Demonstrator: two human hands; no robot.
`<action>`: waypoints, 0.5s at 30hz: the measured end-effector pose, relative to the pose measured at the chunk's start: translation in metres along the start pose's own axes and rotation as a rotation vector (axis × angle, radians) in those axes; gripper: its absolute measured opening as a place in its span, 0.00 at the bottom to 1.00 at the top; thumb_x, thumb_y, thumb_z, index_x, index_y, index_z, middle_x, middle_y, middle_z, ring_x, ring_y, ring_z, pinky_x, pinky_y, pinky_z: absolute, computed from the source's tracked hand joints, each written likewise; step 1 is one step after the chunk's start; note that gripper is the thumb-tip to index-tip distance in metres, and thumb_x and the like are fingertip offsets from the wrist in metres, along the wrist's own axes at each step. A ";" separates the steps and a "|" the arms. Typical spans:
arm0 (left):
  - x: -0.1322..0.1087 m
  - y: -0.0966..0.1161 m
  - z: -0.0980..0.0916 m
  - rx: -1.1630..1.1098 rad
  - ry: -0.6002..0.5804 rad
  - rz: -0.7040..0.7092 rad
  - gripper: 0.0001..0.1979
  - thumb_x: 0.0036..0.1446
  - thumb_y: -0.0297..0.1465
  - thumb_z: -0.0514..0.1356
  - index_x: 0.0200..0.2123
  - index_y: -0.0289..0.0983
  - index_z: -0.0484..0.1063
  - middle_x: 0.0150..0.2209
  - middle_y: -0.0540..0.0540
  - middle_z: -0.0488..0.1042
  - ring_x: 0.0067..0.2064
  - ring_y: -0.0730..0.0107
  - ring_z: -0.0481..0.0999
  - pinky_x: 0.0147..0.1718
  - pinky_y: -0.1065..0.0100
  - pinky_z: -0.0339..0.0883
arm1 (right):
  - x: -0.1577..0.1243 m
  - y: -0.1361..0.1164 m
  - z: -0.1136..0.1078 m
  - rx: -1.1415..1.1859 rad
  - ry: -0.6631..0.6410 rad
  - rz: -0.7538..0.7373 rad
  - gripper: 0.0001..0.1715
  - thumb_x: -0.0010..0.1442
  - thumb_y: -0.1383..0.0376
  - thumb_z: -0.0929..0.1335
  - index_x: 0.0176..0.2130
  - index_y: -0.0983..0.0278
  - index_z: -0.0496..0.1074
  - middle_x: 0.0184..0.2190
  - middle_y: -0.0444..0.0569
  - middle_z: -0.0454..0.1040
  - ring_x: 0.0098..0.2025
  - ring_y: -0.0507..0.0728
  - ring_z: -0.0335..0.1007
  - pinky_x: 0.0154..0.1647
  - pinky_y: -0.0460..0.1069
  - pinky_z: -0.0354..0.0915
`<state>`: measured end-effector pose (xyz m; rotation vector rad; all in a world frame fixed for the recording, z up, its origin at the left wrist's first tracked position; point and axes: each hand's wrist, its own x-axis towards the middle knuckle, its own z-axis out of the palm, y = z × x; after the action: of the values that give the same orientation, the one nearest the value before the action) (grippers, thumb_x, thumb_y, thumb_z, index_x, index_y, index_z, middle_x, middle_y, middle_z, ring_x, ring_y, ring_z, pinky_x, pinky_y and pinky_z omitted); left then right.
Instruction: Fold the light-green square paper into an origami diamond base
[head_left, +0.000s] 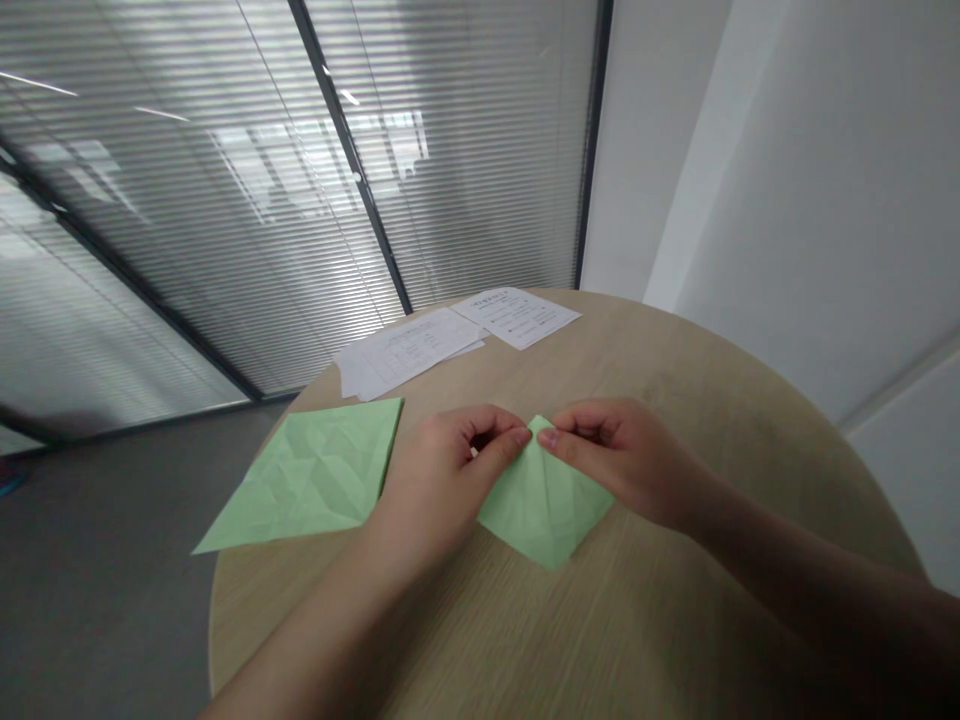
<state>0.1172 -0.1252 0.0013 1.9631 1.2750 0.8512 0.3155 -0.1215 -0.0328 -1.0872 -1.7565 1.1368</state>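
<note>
A folded light green paper [544, 505] lies on the round wooden table [675, 600], shaped like a diamond with creases. My left hand [442, 475] pinches its upper left edge near the top corner, fingers curled closed. My right hand [626, 455] pinches the same top corner from the right, fingers also closed. The two sets of fingertips almost touch at the paper's top point.
A second green sheet [311, 475], creased and unfolded flat, lies to the left, reaching the table's edge. Printed white pages [450, 340] sit at the far edge. Beyond are glass walls with blinds [225, 200], a grey floor and a white wall on the right.
</note>
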 end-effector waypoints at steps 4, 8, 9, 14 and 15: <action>0.005 -0.008 0.005 0.003 -0.017 -0.014 0.14 0.63 0.39 0.59 0.33 0.38 0.80 0.27 0.50 0.77 0.29 0.71 0.70 0.28 0.71 0.60 | 0.007 0.010 0.001 0.011 0.035 0.006 0.25 0.59 0.47 0.69 0.26 0.65 0.69 0.21 0.43 0.64 0.24 0.49 0.58 0.21 0.44 0.51; 0.011 -0.018 0.007 -0.039 -0.055 -0.079 0.17 0.62 0.43 0.60 0.33 0.36 0.80 0.27 0.49 0.75 0.28 0.72 0.68 0.26 0.72 0.57 | 0.014 0.020 0.002 0.068 0.065 0.038 0.25 0.57 0.46 0.70 0.26 0.65 0.69 0.22 0.43 0.65 0.24 0.49 0.58 0.21 0.44 0.53; 0.013 -0.020 0.007 -0.062 -0.082 -0.098 0.18 0.61 0.44 0.60 0.33 0.35 0.80 0.27 0.49 0.75 0.27 0.72 0.67 0.25 0.72 0.56 | 0.015 0.022 0.002 0.077 0.070 0.045 0.24 0.57 0.47 0.70 0.26 0.65 0.69 0.22 0.43 0.65 0.24 0.49 0.58 0.22 0.44 0.53; 0.018 -0.031 0.008 -0.229 -0.188 -0.158 0.19 0.58 0.46 0.63 0.34 0.33 0.79 0.26 0.49 0.72 0.25 0.75 0.65 0.25 0.72 0.55 | 0.019 0.029 0.002 0.079 0.085 0.042 0.23 0.58 0.48 0.69 0.27 0.65 0.70 0.23 0.44 0.66 0.25 0.50 0.59 0.23 0.45 0.53; 0.019 -0.032 0.009 -0.258 -0.196 -0.166 0.19 0.57 0.46 0.64 0.34 0.33 0.79 0.25 0.50 0.72 0.25 0.75 0.64 0.24 0.72 0.54 | 0.019 0.030 0.002 0.074 0.081 0.037 0.23 0.58 0.48 0.69 0.28 0.65 0.70 0.23 0.44 0.66 0.25 0.50 0.59 0.23 0.45 0.53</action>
<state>0.1137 -0.0984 -0.0263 1.6683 1.1349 0.6856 0.3142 -0.0972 -0.0588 -1.1098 -1.6257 1.1542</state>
